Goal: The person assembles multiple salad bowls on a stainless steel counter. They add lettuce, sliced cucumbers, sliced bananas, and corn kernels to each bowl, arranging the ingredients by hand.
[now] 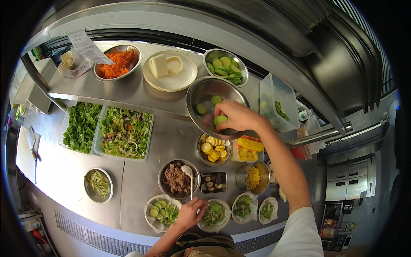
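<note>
- White sleeve (295,233) nearest; my right forearm (287,167) rises over the bench's (141,184) right end.
- Right hand (234,115): fingertips pinch a cucumber slice (220,120) inside the steel bowl (197,93), which overlaps the shelf's (132,93) front edge. More slices inside.
- Left hand (191,213): fingers half curled by the rim of a paper-lined salad bowl (227,217), bench's near edge. Can't tell whether they pinch anything.
- Risk, my judgement: wrist pressing the rim could tip the steel bowl onto the sliced corn (214,150); left knuckles could knock the spoon (187,171).
- Room: bare steel between mixed-salad tub (151,136) and meat bowl (174,195); near edge tight, lined bowls in a row.
</note>
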